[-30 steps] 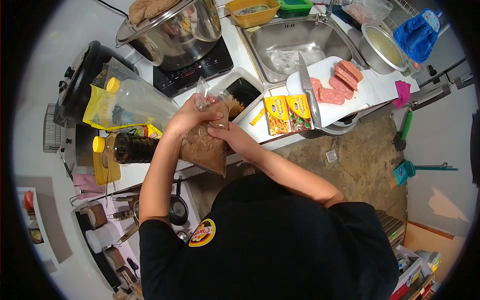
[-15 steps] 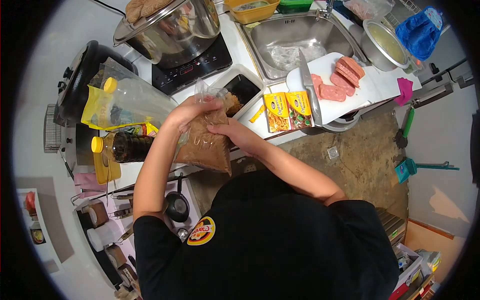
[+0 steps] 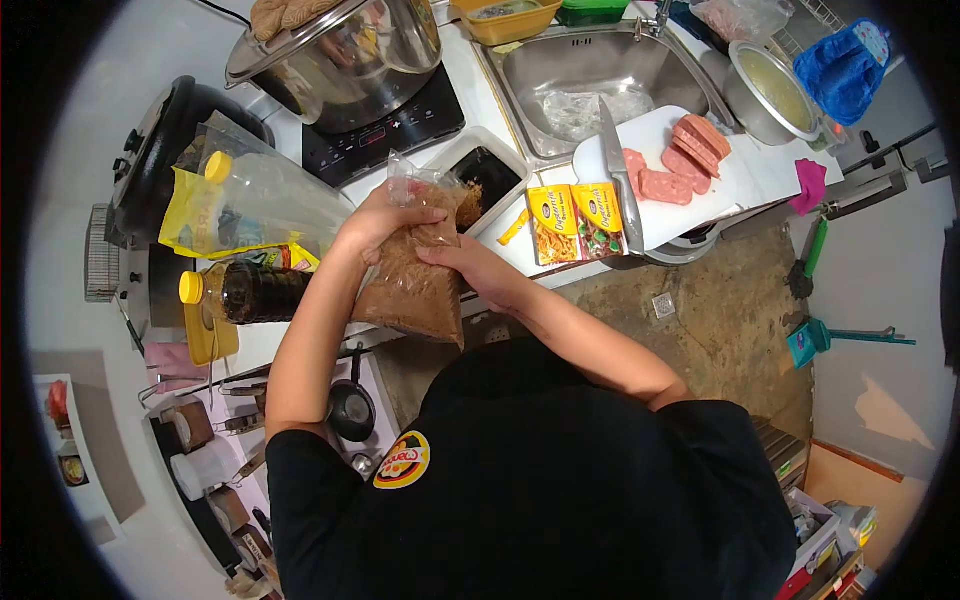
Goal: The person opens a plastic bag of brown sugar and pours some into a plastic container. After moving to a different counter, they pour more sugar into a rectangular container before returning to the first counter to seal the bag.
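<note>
A clear plastic bag of brown sugar (image 3: 410, 295) is tilted, its open neck over the near left side of a pale rectangular container (image 3: 520, 165). My left hand (image 3: 385, 225) is wrapped round the bag's neck. Lower down, my right hand (image 3: 475, 270) grips the bag's side with the thumb on top. Inside the container is dark liquid (image 3: 482, 170), with a little heap of brown grains (image 3: 474, 203) at the edge by the bag's mouth. Beside the container lie two yellow oyster sauce packets (image 3: 577, 222) and a torn yellow strip (image 3: 514, 227).
Right of the packets, a knife (image 3: 625, 190) and sliced pink luncheon meat (image 3: 690, 160) rest on a white cutting board (image 3: 665, 222). Behind are a sink (image 3: 510, 85) and a large pot (image 3: 350, 70) on an induction cooker (image 3: 390, 140). Leftward lies a dark-filled bottle (image 3: 250, 293).
More brown sugar shows in the bag's neck, which has shifted slightly. Both hands keep their hold in nearly the same place.
</note>
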Demonstrator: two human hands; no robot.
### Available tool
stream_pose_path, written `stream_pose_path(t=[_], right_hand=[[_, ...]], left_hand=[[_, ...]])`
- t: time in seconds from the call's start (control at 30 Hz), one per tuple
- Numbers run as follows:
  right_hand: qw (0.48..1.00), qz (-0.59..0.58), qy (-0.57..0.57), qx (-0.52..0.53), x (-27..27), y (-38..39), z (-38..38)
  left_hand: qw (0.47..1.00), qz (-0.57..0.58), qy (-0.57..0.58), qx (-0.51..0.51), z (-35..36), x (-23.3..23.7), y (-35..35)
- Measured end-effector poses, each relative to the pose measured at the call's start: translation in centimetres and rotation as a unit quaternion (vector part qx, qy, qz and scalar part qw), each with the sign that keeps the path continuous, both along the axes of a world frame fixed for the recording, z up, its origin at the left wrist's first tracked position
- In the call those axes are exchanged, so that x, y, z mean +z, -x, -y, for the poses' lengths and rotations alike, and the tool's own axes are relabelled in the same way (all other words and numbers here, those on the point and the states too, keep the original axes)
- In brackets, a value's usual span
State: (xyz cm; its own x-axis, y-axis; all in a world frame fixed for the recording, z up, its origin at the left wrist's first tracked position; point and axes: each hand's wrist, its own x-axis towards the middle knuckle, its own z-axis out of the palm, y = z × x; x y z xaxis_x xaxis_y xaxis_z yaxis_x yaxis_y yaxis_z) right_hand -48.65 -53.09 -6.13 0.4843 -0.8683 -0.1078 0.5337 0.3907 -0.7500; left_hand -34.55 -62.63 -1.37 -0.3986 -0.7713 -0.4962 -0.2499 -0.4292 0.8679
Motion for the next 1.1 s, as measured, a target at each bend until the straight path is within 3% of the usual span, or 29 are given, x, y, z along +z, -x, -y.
stream_pose_path(t=[0.4,0.5,0.6,0.7,0.8,1.0,1.1], right_hand=[[1.0,0.021,0.002,-0.004,0.3,0.1,-0.6],[1.0,0.003,-0.005,-0.008,0.4,0.2,-0.6],[0.999,0.02,0.001,-0.026,0.8,0.2,-0.8],[0.999,0.028,-0.014,-0.006,0.8,0.2,-1.0],[1.0,0.028,-0.014,0.001,0.6,0.1,-0.9],[0.999,0.03,-0.026,-0.024,1.3,0.0,-1.1],[0.999,0.038,-0.026,-0.009,0.5,0.1,-1.0]], left_hand=[[0.998,-0.028,0.039,0.038,-1.1,0.4,0.3],[0.997,-0.04,-0.04,0.055,-0.4,0.6,0.3],[0.995,-0.022,-0.048,0.09,-0.6,1.2,0.5],[0.999,0.014,0.04,0.0,-0.4,0.1,-0.1],[0.996,0.058,0.063,0.002,-0.5,0.1,-0.2],[0.991,-0.093,-0.034,0.087,-0.8,-0.3,-0.5],[0.996,-0.057,-0.002,0.066,-0.7,-0.5,-0.5]])
